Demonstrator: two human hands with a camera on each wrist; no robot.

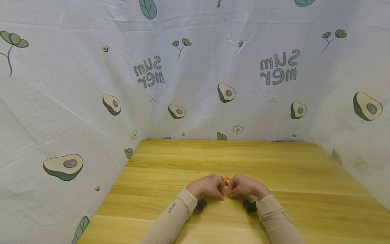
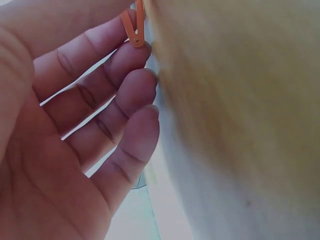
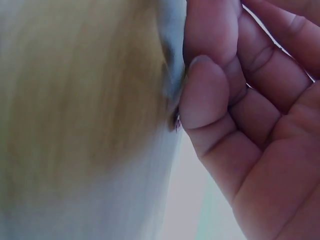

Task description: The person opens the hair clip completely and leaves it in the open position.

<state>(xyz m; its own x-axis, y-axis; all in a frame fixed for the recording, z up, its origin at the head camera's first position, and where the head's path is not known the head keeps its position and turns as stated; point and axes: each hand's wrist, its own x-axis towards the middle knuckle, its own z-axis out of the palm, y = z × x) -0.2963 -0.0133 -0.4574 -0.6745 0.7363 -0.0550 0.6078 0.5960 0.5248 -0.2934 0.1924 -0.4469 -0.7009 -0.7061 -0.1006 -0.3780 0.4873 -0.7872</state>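
Observation:
My left hand (image 1: 211, 186) pinches a small orange snap hair clip (image 2: 134, 30) between thumb and fingertips. Its two prongs spread in a V from a round riveted end, and their far ends run out of the left wrist view. Facing it closely, my right hand (image 1: 245, 185) has its fingers curled, with the thumb and index pinching at the clip's other side. The right fingertips are cut off at the top of the right wrist view. Just beyond the hands lie a red hair clip (image 1: 224, 181) and another orange hair clip (image 1: 228, 178), partly hidden by the fingers.
Both forearms in beige sleeves reach over a wood-grain table (image 1: 170, 159). Black wrist cameras (image 1: 250, 206) hang beneath the wrists close to the tabletop. A white cloth (image 1: 195, 78) with avocado prints stands behind the table and along both sides.

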